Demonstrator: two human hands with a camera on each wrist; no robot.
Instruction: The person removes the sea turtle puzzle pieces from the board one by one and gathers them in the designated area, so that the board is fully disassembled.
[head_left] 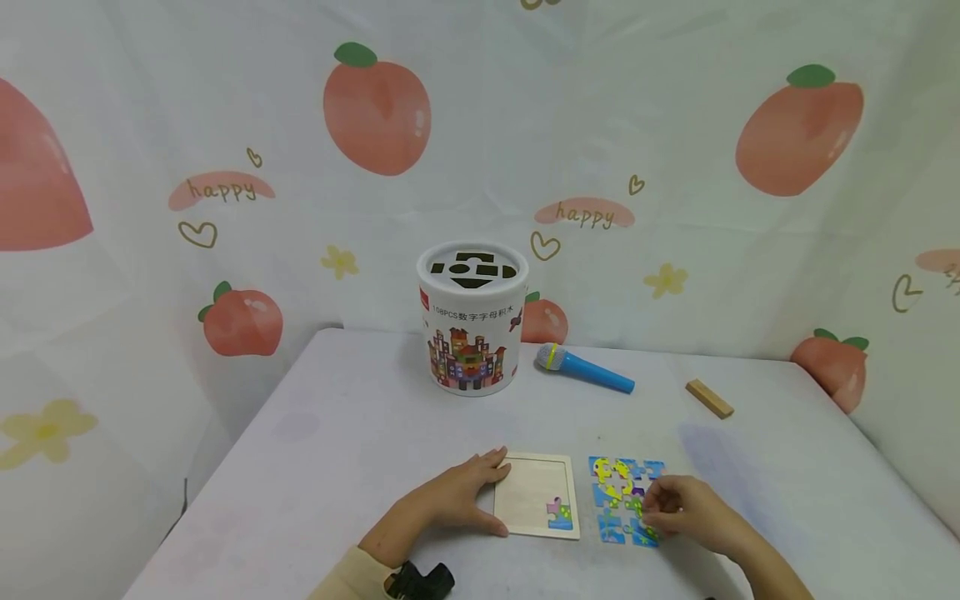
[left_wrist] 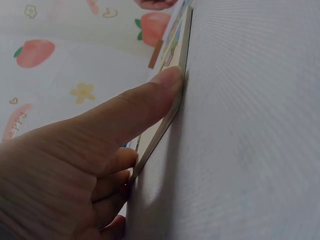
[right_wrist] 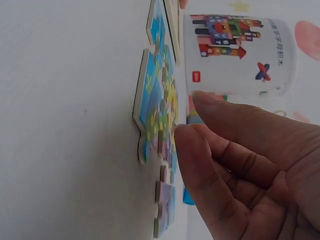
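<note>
A pale wooden puzzle tray [head_left: 525,500] lies on the white table, with a few joined pieces [head_left: 559,513] in its lower right corner. My left hand [head_left: 468,496] holds the tray at its left side; in the left wrist view the thumb [left_wrist: 167,80] rests on the edge and the other fingers bend by it. Right of the tray lie colourful jigsaw pieces [head_left: 609,493], roughly grouped in a square. Over their right side is my right hand [head_left: 690,510]. In the right wrist view its thumb and index finger are bent, tips apart, nothing visible between them.
A white tub [head_left: 476,325] with shape holes in its lid stands at the back. Beside it lies a blue toy microphone [head_left: 592,371]. A wooden block [head_left: 709,398] is at the back right. A patterned cloth [head_left: 480,192] hangs behind the table.
</note>
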